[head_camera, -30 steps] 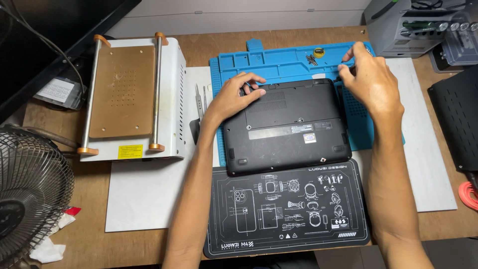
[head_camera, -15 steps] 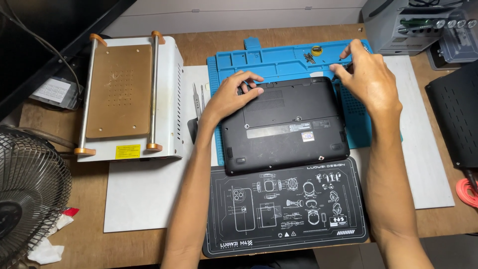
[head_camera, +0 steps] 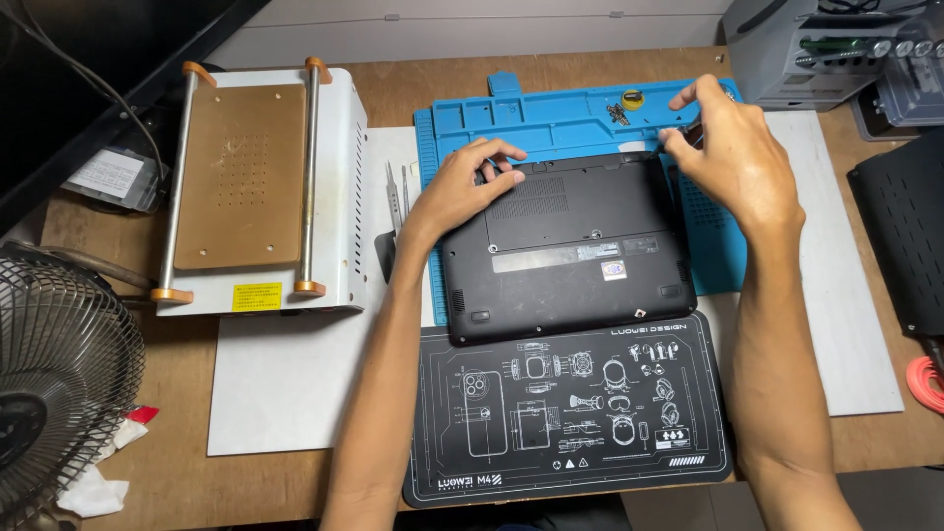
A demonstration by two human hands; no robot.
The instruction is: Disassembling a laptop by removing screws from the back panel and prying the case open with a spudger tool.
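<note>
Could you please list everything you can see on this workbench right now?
black laptop lying base-up: one, centre, on the blue mat
blue silicone work mat: one, under the laptop
black printed desk mat: one, nearer than the laptop
white heating-plate machine with tan top: one, left
metal tweezers: two, beside the machine
small screws: a few, on the blue mat
wire fan: one, far left
grey equipment: top right
left hand: on the laptop's rear left corner
right hand: at the rear right corner, grip on a small dark tool
</note>
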